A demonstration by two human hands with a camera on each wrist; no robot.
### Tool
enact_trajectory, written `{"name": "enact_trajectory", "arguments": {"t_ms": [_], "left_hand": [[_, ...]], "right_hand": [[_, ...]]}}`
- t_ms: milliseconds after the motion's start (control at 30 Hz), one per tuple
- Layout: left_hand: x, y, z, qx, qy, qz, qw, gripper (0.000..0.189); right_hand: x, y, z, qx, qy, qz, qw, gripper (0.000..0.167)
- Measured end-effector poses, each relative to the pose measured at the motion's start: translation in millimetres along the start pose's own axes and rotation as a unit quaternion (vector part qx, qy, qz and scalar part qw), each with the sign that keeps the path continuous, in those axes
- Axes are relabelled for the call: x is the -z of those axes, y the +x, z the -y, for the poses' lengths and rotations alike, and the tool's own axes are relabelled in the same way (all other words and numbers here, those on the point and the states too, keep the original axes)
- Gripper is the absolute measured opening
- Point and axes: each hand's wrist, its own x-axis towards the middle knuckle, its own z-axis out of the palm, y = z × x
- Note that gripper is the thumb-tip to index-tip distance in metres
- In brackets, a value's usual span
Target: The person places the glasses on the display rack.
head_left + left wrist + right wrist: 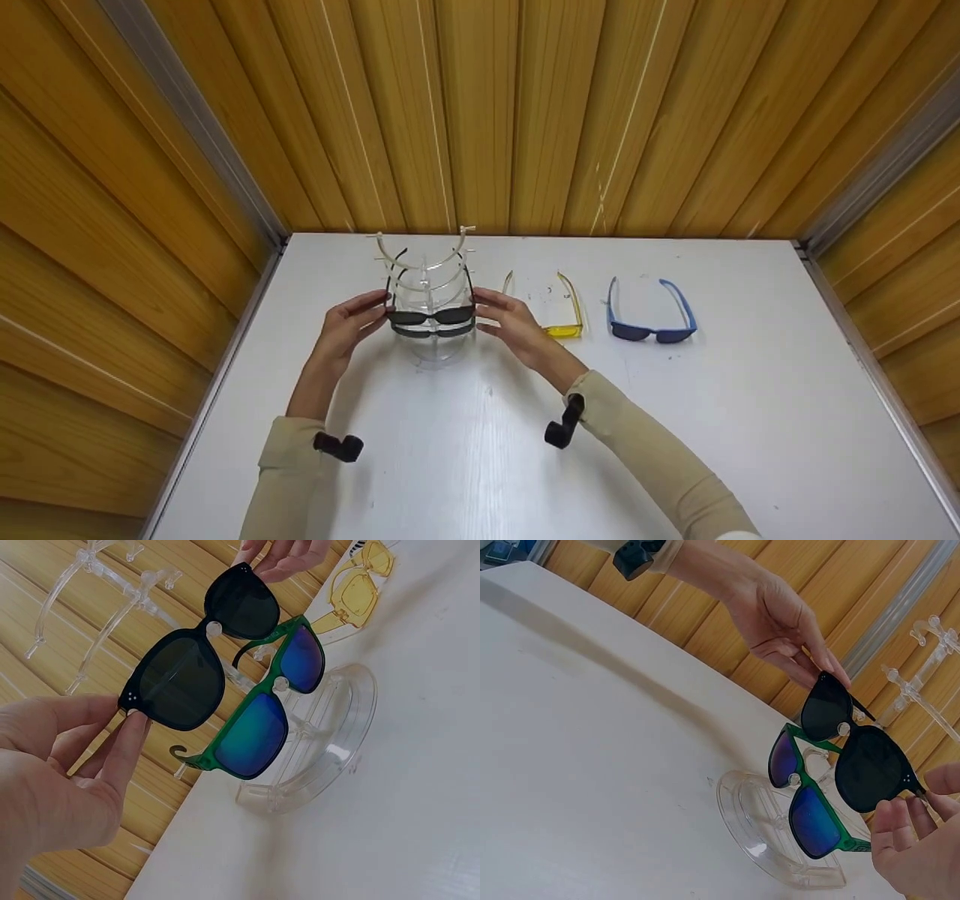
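Note:
Black sunglasses point(454, 316) sit on a clear tiered display stand point(364, 709), their bridge at its nose peg. My left hand point(346, 328) pinches one end of the black frame at the hinge between thumb and fingers. At the opposite hinge my right hand point(516, 324) holds the other end with its fingertips. Just below them on the stand rest green-framed sunglasses point(251, 736) with blue mirrored lenses, untouched by either hand. Above the black pair, the stand's upper arms point(922, 694) carry no glasses.
Yellow glasses point(568, 331) lie on the white table point(480, 450) close to my right hand and partly behind it. Farther right are blue-framed sunglasses point(675, 336), temples unfolded. Wood-patterned panels point(480, 112) close off the table's back and sides.

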Motion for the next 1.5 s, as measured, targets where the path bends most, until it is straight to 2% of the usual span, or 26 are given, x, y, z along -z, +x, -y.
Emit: {"name": "enact_trajectory", "arguments": {"t_ms": [300,467,667,800,900,1033,1300,1500], "left_hand": [[8.6,-5.5,-0.7,0.004,-0.017,-0.014,0.9997,0.050],[15.2,-21.3,-0.4,0.000,-0.015,-0.023,0.9996,0.048],[14.9,-42.9,5.4,0.004,0.010,-0.022,0.9997,0.044],[5.1,-55.4,13.7,0.014,0.019,-0.010,0.9997,0.041],[-5.3,-63.7,21.8,0.021,0.026,0.005,0.9994,0.037],[-19.8,-70.8,31.1,0.021,0.038,0.040,0.9982,0.037],[-51.5,-72.1,46.1,0.033,0.038,0.106,0.9931,0.042],[-76.4,-69.4,56.5,0.041,0.028,0.131,0.9901,0.047]], "right_hand": [[8,-4.5,2,-0.005,-0.007,0.014,0.9999,0.048],[23,-17.6,7,-0.021,-0.030,0.016,0.9992,0.045],[49,-40.2,12,-0.018,-0.052,0.051,0.9972,0.048],[74,-55.6,15,-0.017,-0.042,0.059,0.9972,0.049],[94,-65.2,17,-0.021,-0.023,0.045,0.9985,0.047],[118,-74.2,22,-0.022,-0.005,0.022,0.9995,0.044],[152,-86.6,27,-0.036,-0.019,-0.023,0.9989,0.053],[168,-94.0,23,-0.048,-0.020,-0.041,0.9978,0.055]]}}
